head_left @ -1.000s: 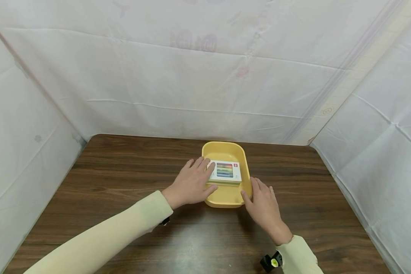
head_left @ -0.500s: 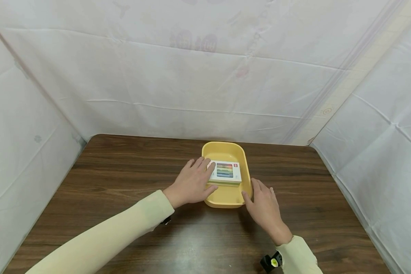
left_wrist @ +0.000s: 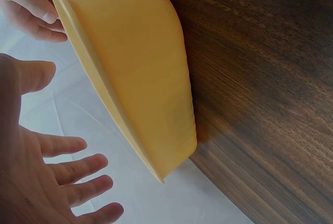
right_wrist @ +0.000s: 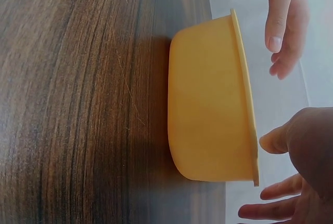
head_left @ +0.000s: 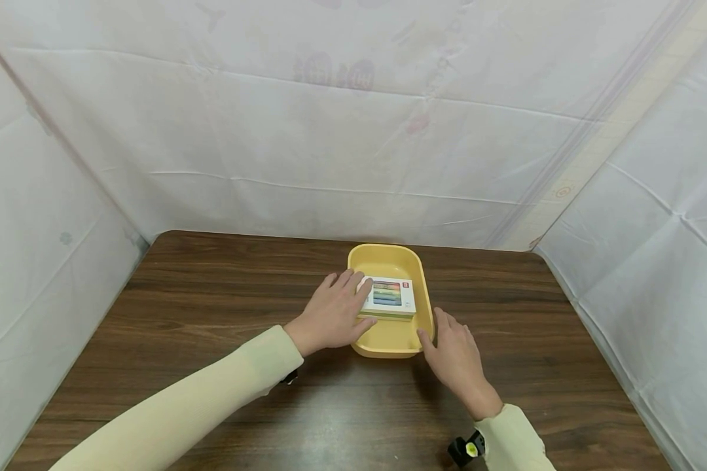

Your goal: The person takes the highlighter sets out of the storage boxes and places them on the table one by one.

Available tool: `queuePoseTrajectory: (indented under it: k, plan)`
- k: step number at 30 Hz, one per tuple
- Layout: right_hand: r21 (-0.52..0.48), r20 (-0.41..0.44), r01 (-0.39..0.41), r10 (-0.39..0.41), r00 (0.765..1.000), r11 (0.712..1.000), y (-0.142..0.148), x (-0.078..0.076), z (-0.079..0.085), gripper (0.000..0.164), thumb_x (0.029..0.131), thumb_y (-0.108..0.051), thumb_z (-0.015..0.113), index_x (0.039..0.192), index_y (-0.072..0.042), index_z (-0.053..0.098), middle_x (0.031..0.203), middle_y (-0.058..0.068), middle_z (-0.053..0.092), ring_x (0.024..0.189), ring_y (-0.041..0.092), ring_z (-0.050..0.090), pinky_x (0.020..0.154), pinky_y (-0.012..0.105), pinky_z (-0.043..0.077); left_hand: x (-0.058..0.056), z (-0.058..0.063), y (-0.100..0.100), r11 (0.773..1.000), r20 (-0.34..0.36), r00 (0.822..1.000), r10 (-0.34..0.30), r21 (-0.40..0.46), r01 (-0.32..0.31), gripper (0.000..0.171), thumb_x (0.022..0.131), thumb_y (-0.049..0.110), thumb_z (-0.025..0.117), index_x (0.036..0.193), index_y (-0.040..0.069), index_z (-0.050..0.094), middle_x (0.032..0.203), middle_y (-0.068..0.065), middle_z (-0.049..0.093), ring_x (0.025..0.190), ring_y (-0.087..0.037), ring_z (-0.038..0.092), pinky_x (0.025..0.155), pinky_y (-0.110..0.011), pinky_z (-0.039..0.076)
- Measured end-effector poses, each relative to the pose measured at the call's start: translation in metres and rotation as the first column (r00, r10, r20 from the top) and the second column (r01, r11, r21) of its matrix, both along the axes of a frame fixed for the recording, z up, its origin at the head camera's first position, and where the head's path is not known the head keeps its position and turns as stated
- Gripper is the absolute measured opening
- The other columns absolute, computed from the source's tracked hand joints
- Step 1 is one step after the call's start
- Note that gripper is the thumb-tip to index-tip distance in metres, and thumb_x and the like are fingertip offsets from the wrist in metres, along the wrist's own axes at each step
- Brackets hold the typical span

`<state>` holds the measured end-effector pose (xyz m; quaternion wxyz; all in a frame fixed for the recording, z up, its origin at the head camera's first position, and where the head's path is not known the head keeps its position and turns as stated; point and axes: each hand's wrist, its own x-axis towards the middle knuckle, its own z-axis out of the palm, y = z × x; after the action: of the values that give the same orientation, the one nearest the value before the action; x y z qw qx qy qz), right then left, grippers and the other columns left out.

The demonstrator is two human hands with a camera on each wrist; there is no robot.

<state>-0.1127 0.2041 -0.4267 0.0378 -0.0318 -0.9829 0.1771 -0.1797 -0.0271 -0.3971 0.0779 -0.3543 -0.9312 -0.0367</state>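
Both outspread, empty: left fingers (left_wrist: pixel 86 168) above a yellow tray (head_left: pixel 387 338), right fingers (right_wrist: pixel 270 210) beside its rim (right_wrist: pixel 248 94).

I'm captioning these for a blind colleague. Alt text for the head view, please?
A white box with colored bars on its face lies in a yellow tray on a dark wooden table. The left hand reaches over the tray's left side; the right hand is by its near right corner. White cloth hangs behind.

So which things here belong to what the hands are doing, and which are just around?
In the job:
yellow tray
white box, inside it
left hand, above the tray's left side
right hand, by its right side

Just around:
wooden table
white sheeting
black device at the right wrist
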Motion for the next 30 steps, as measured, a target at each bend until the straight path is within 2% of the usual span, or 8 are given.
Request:
queuePoseTrajectory:
  k: [7, 19, 30]
  plan:
    - [-0.007, 0.017, 0.006, -0.006, 1.0, 1.0, 0.0007, -0.0011, -0.0005, 0.063, 0.096, -0.035, 0.057, 0.14, 0.007, 0.042, 0.136, 0.03, 0.051, 0.122, 0.046, 0.053, 0.101, 0.057, 0.042, -0.0021, -0.002, 0.0017, 1.0, -0.001, 1.0, 0.003, -0.009, -0.003, 0.068, 0.093, 0.053, 0.052, 0.141, 0.006, 0.046, 0.142, -0.015, 0.047, 0.134, -0.032, 0.043, 0.108, -0.052, 0.036]
    - [0.002, 0.056, 0.022, -0.022, 0.998, 1.0, 0.0023, -0.0053, -0.0028, 0.06, 0.096, -0.034, 0.054, 0.138, 0.007, 0.043, 0.132, 0.03, 0.054, 0.118, 0.045, 0.056, 0.095, 0.058, 0.045, -0.0035, -0.0016, 0.0041, 1.0, 0.002, 1.0, 0.003, -0.019, -0.003, 0.067, 0.093, 0.053, 0.053, 0.14, 0.006, 0.045, 0.141, -0.014, 0.048, 0.133, -0.031, 0.043, 0.107, -0.051, 0.037]
    - [0.021, 0.032, 0.016, -0.017, 0.999, 1.0, 0.0043, -0.0082, -0.007, 0.054, 0.096, -0.034, 0.056, 0.131, 0.006, 0.05, 0.122, 0.026, 0.062, 0.108, 0.042, 0.062, 0.087, 0.056, 0.05, -0.0071, -0.003, 0.0053, 0.999, 0.018, 1.0, 0.009, -0.033, -0.009, 0.068, 0.093, 0.054, 0.052, 0.141, 0.007, 0.045, 0.142, -0.014, 0.047, 0.134, -0.031, 0.043, 0.107, -0.051, 0.037]
